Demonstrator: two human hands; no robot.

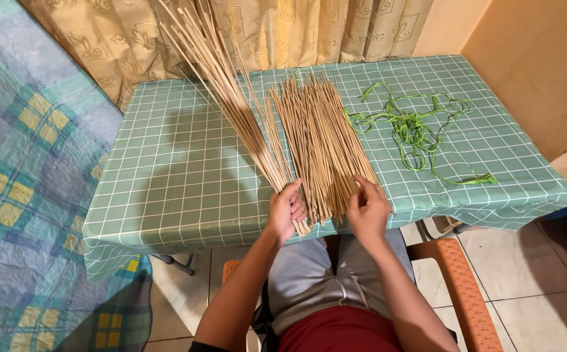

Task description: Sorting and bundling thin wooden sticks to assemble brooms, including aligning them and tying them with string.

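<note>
So the person's sitting at a small table with a green checked tablecloth (166, 163), sorting thin palm-leaf-rib type sticks. Going left to right: there's a plaid blanket (23, 163) on the bed at the far left, then bare cloth, then the action.

The left hand (286, 210) is closed around the bottom end of a gathered bundle of sticks (231, 91), which fans up and away toward the patterned curtain (244, 26), tips lifted off the table. Looks like that's the "done" bunch, a decent handful. Just beside it, the loose pile of sticks (322, 137) lies flat on the cloth, and it seems bigger than what's been gathered, so there's probably more than half left. The right hand (366, 207) rests on the near ends of that pile, fingers loosely curled and mostly open; hard to tell whether it's actually pinching a stick.

Further right is a tangle of green strips (413, 127), well apart from both hands and untouched. Nothing really blocks anything. An orange plastic chair (466, 287) shows under the person, tiled floor at lower right.
</note>
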